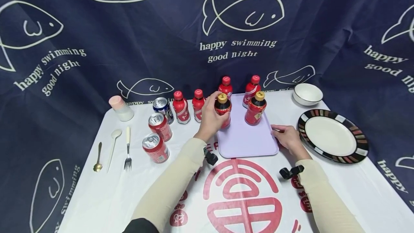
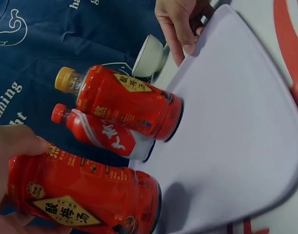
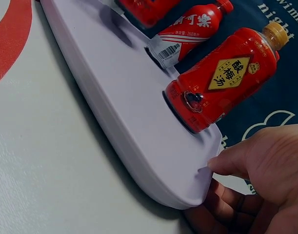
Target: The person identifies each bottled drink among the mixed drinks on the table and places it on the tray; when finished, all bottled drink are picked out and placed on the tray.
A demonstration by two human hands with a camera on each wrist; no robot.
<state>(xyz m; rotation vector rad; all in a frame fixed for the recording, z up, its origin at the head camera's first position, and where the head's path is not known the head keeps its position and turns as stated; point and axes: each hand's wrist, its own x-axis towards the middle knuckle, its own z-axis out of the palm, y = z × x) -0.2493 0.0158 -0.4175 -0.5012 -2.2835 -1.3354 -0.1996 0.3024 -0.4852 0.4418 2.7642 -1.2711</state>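
My left hand (image 1: 211, 118) grips a red plum-juice bottle (image 2: 90, 190) with a gold cap, over the left part of a lilac tray (image 1: 247, 141). Whether its base touches the tray I cannot tell. A matching gold-capped bottle (image 3: 227, 78) stands upright on the tray's right part, with a smaller red cola bottle (image 1: 251, 91) behind it. My right hand (image 1: 288, 137) pinches the tray's right edge, thumb on the rim and fingers beneath, as the right wrist view shows. Another small red bottle (image 1: 225, 87) stands behind the held one, its lower part hidden.
Left of the tray stand two red bottles (image 1: 181, 108), a blue can (image 1: 163, 109) and two red cans (image 1: 156, 148). Farther left are a pink-lidded jar (image 1: 121, 109), two spoons (image 1: 113, 143) and a fork (image 1: 128, 150). A bowl (image 1: 308, 94) and dark-rimmed plate (image 1: 362, 143) lie right.
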